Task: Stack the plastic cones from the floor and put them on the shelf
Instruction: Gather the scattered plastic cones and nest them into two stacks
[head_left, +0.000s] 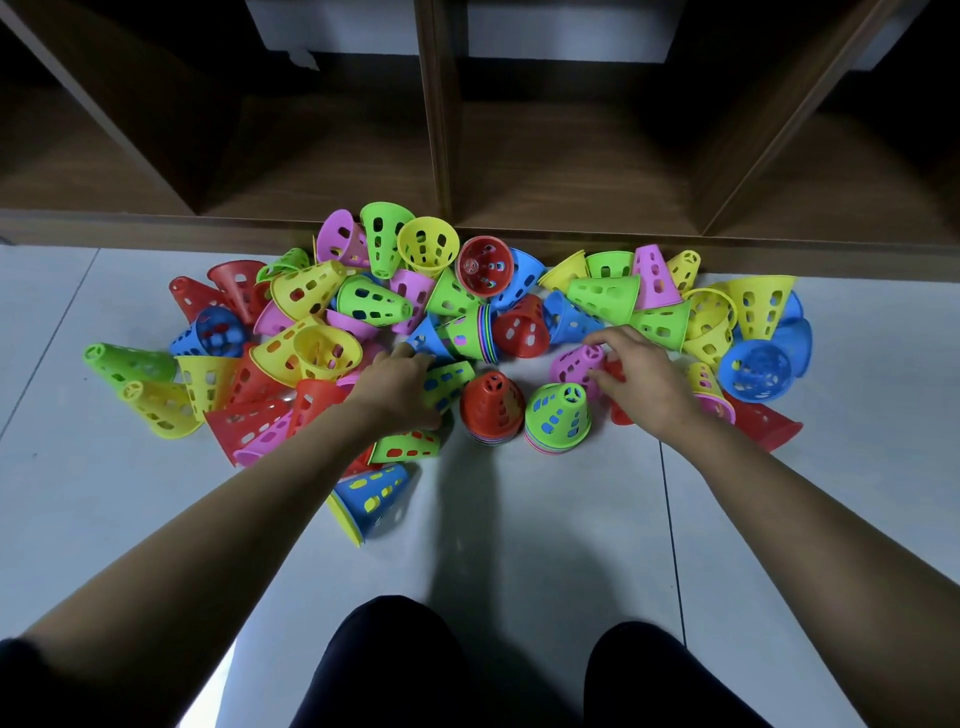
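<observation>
Now green cone (452, 379) inside left grip (397, 387)

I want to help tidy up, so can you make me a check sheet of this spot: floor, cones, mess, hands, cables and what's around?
Surface: light grey tiled floor, cones spread across it.
Job's things: pile of holed plastic cones in red, yellow, green, blue and pink; two upright stacks, red-topped stack and green-topped stack; a third stack lies on its side.
Clutter: nothing seen.
Hands: left hand grips a green cone; right hand holds a pink cone.
Cables: nothing seen.
Surroundings: dark wooden shelf behind the pile, no cones in its visible compartments; person's dark-trousered knees below.
</observation>
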